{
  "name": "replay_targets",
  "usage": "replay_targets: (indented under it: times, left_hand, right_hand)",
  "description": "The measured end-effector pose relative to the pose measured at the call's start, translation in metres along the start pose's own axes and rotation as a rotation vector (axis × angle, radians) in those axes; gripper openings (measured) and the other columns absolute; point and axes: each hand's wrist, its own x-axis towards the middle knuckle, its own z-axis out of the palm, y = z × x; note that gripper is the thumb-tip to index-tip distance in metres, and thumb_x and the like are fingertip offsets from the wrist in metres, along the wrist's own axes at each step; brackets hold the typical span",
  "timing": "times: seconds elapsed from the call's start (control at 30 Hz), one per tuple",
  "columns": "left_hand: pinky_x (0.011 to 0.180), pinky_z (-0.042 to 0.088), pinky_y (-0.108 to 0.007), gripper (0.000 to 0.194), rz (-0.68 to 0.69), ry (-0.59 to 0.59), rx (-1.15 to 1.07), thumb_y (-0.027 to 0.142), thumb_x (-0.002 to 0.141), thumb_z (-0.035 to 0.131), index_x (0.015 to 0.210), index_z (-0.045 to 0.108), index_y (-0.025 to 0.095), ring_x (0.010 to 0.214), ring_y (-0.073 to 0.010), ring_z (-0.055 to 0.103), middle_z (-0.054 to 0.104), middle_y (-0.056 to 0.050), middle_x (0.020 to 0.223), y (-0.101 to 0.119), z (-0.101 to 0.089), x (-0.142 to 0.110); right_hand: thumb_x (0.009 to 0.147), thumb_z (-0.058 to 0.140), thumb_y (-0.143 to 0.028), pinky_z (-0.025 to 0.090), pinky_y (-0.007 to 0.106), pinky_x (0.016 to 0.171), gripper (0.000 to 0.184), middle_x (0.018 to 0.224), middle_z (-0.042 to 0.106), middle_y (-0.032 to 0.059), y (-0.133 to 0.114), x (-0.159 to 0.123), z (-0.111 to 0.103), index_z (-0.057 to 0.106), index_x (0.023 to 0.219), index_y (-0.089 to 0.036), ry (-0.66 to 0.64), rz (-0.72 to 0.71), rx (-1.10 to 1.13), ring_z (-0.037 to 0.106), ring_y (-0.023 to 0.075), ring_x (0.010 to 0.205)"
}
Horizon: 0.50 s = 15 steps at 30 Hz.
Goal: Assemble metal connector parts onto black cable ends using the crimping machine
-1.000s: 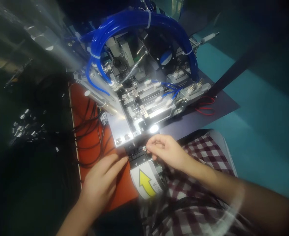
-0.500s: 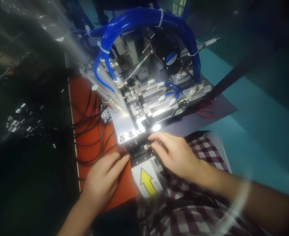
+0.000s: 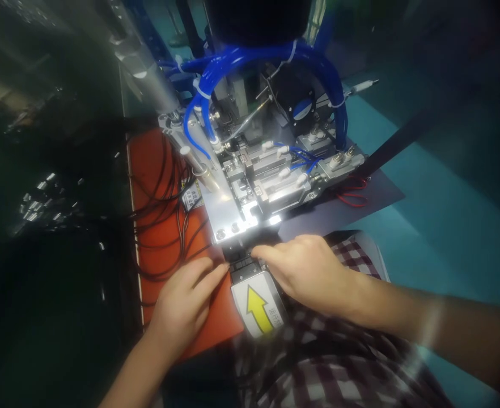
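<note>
My left hand (image 3: pixel 184 297) rests over the orange board, its fingers stretched out and the fingertips touching the left side of a small black block (image 3: pixel 245 271). Nothing shows in it. My right hand (image 3: pixel 307 271) comes in from the right with its fingers curled and the index fingertip on top of that block; whatever lies under or between the fingers is hidden. A white label with a yellow arrow (image 3: pixel 257 309) covers the part in front of the block. Directly behind stands a metal machine (image 3: pixel 220 218) with a brightly lit front plate.
Thick blue air hoses (image 3: pixel 233 65) arch over the machine. Black cables (image 3: pixel 182 226) lie across the orange board (image 3: pixel 152 164) on the left. Red wire (image 3: pixel 354 198) loops at the machine's right, above a teal surface (image 3: pixel 424 226). Checkered cloth (image 3: pixel 318 362) lies close below my hands.
My right hand has turned, and its fingers have closed in and pressed down on the block, covering the small red wire seen before. My left hand stays at the block. The view has shifted slightly.
</note>
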Motion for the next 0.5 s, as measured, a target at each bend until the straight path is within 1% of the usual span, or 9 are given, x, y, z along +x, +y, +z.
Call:
replay_targets:
  times: [0.07, 0.1, 0.17, 0.2, 0.27, 0.33, 0.43, 0.5]
  left_hand:
    - [0.075, 0.050, -0.030, 0.038, 0.003, -0.012, 0.008, -0.002, 0.088, 0.044, 0.118, 0.056, 0.016, 0.094, -0.0202, 0.059, 0.057, -0.011, 0.107, 0.000, -0.001, 0.001]
    - [0.074, 0.050, -0.030, 0.037, 0.004, -0.011, 0.006, -0.002, 0.088, 0.044, 0.118, 0.056, 0.016, 0.092, -0.0198, 0.058, 0.057, -0.011, 0.106, 0.001, -0.001, 0.002]
    - [0.074, 0.050, -0.030, 0.037, 0.004, -0.002, -0.004, -0.001, 0.088, 0.044, 0.118, 0.056, 0.016, 0.092, -0.0197, 0.058, 0.056, -0.011, 0.106, 0.001, -0.001, 0.002]
    - [0.074, 0.050, -0.031, 0.037, 0.004, 0.002, -0.010, -0.001, 0.088, 0.044, 0.118, 0.056, 0.017, 0.092, -0.0198, 0.058, 0.056, -0.011, 0.106, 0.000, 0.000, 0.002]
    - [0.076, 0.050, -0.031, 0.038, -0.005, 0.006, -0.022, -0.001, 0.088, 0.045, 0.120, 0.055, 0.017, 0.093, -0.0203, 0.057, 0.055, -0.011, 0.108, 0.000, 0.001, 0.001]
    - [0.077, 0.050, -0.032, 0.040, -0.014, 0.009, -0.031, -0.001, 0.087, 0.046, 0.121, 0.055, 0.018, 0.095, -0.0204, 0.057, 0.055, -0.011, 0.109, -0.001, 0.002, 0.000]
    - [0.078, 0.049, -0.032, 0.042, -0.015, 0.016, -0.042, -0.003, 0.087, 0.046, 0.122, 0.055, 0.019, 0.096, -0.0204, 0.057, 0.054, -0.010, 0.110, -0.001, 0.003, -0.001]
    - [0.079, 0.049, -0.032, 0.043, -0.011, 0.018, -0.034, -0.003, 0.086, 0.046, 0.122, 0.055, 0.019, 0.096, -0.0207, 0.057, 0.054, -0.010, 0.111, -0.002, 0.004, -0.002]
  right_hand:
    - [0.089, 0.049, -0.018, 0.039, 0.027, 0.057, 0.023, 0.078, 0.073, 0.0026, 0.007, -0.001, 0.007, 0.068, 0.102, -0.021, 0.053, 0.124, 0.309, 0.064, 0.0157, 0.063]
    - [0.091, 0.048, -0.022, 0.041, 0.026, 0.056, 0.021, 0.075, 0.071, 0.0013, 0.012, -0.001, 0.012, 0.066, 0.101, -0.020, 0.080, 0.217, 0.488, 0.061, 0.0137, 0.058]
    - [0.093, 0.046, -0.031, 0.041, 0.024, 0.049, 0.019, 0.070, 0.065, -0.0013, 0.020, -0.001, 0.025, 0.060, 0.098, -0.018, 0.080, 0.386, 0.803, 0.054, 0.0103, 0.047]
    - [0.094, 0.045, -0.035, 0.040, 0.023, 0.047, 0.021, 0.068, 0.062, -0.0022, 0.023, 0.000, 0.031, 0.058, 0.091, -0.018, 0.077, 0.425, 0.894, 0.050, 0.0091, 0.044]
    - [0.095, 0.042, -0.040, 0.038, 0.023, 0.048, 0.030, 0.066, 0.058, -0.0033, 0.025, 0.003, 0.040, 0.052, 0.077, -0.018, 0.063, 0.424, 0.954, 0.047, 0.0080, 0.046]
    - [0.094, 0.043, -0.042, 0.036, 0.023, 0.050, 0.036, 0.061, 0.052, -0.0045, 0.023, 0.007, 0.044, 0.046, 0.067, -0.019, 0.052, 0.393, 0.919, 0.045, 0.0083, 0.049]
    - [0.093, 0.046, -0.036, 0.033, 0.023, 0.051, 0.034, 0.058, 0.045, -0.0054, 0.018, 0.012, 0.045, 0.043, 0.064, -0.019, 0.062, 0.350, 0.889, 0.042, 0.0092, 0.052]
    - [0.093, 0.045, -0.032, 0.034, 0.024, 0.053, 0.030, 0.059, 0.045, -0.0050, 0.015, 0.012, 0.044, 0.044, 0.066, -0.020, 0.106, 0.315, 0.853, 0.043, 0.0100, 0.055]
